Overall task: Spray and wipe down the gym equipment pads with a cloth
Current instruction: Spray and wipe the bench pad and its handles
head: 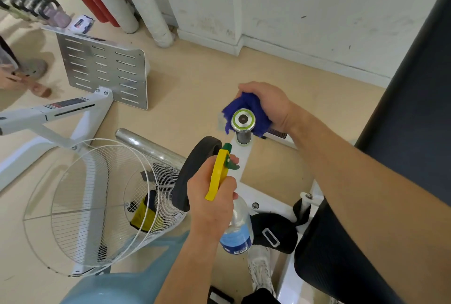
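My left hand (210,196) grips a clear spray bottle (238,228) with a blue label and a yellow and green trigger head (219,172), nozzle aimed up toward the handle. My right hand (268,103) holds a blue cloth (244,106) wrapped around a metal handle whose end cap (242,119) has a green ring. A black round foam pad (192,172) sits just left of the bottle. A long black bench pad (412,98) runs along the right side, with another black pad (324,250) below it.
A white wire fan guard (97,206) lies on the beige floor at lower left, beside a chrome bar (151,147). A white machine frame with a slotted metal plate (107,71) stands at left. Another person's hand and shoe show at far left. A white wall is behind.
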The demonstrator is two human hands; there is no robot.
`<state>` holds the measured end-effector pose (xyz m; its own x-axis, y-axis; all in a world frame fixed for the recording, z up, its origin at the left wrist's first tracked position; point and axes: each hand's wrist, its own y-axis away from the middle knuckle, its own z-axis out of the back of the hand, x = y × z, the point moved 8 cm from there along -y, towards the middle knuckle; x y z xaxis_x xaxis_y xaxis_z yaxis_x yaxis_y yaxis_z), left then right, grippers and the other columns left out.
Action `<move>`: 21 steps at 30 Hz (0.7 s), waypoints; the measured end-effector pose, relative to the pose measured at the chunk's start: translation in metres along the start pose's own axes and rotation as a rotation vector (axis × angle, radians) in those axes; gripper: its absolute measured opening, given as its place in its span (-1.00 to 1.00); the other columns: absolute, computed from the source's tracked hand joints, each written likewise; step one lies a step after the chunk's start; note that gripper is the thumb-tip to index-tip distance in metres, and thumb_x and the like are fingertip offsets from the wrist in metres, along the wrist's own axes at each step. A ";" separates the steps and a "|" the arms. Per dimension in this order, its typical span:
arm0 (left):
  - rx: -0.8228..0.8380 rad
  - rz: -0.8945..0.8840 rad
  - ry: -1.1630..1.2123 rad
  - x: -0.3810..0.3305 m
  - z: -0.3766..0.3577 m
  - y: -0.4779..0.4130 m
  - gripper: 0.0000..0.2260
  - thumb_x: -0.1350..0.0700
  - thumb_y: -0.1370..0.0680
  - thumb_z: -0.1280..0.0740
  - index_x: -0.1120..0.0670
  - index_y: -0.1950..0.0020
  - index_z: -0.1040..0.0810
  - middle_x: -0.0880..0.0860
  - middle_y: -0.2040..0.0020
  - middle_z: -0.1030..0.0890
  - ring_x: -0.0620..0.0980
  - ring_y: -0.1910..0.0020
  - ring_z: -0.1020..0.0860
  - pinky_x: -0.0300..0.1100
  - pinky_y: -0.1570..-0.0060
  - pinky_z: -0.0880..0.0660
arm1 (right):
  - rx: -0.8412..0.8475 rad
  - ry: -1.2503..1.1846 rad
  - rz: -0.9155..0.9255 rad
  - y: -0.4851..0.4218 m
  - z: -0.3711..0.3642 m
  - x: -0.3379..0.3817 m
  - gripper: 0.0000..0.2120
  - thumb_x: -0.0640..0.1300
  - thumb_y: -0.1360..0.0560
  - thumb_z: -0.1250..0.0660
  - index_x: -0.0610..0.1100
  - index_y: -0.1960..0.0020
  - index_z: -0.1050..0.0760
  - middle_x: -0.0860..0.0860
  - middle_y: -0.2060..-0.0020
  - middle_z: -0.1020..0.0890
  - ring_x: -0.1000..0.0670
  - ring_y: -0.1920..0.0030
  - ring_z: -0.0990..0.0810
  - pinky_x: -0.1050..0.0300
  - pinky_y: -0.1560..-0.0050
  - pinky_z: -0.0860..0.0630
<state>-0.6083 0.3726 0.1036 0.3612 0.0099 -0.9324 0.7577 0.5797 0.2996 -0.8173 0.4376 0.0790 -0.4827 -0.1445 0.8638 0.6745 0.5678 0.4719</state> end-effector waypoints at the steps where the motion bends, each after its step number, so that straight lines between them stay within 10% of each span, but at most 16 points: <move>1: -0.001 -0.004 -0.001 0.001 -0.001 0.001 -0.67 0.25 -0.37 -0.23 0.09 -0.01 -0.70 0.06 0.09 -0.71 0.09 0.27 -0.55 -0.13 0.33 -0.59 | 0.027 -0.091 0.024 0.000 -0.004 0.007 -0.72 -0.05 -0.58 -0.27 -0.18 0.24 -0.53 -0.11 0.33 -0.61 -0.05 0.32 -0.57 0.12 0.21 -0.53; 11: -0.021 -0.017 0.014 -0.003 -0.003 0.000 -0.68 0.25 -0.37 -0.23 0.08 0.01 -0.70 0.14 0.11 -0.69 0.26 0.25 -0.52 -0.08 0.35 -0.58 | 0.169 0.829 -0.107 -0.034 -0.005 -0.026 -0.70 -0.04 -0.54 -0.38 -0.12 0.31 -0.43 -0.02 0.39 -0.50 -0.01 0.32 -0.42 0.08 0.21 -0.41; 21: -0.022 -0.016 0.010 0.002 -0.004 0.000 -0.69 0.27 -0.37 -0.24 0.12 0.01 -0.70 0.16 0.19 -0.65 0.00 0.36 -0.47 -0.15 0.36 -0.57 | 0.427 0.718 -0.161 -0.028 -0.038 0.018 -0.67 0.08 -0.54 -0.39 -0.14 0.24 -0.56 -0.02 0.39 -0.66 -0.02 0.37 -0.60 0.16 0.35 -0.53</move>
<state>-0.6094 0.3758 0.1016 0.3434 0.0086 -0.9392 0.7515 0.5973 0.2802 -0.8233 0.3882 0.0888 0.0137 -0.6471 0.7623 0.2899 0.7322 0.6163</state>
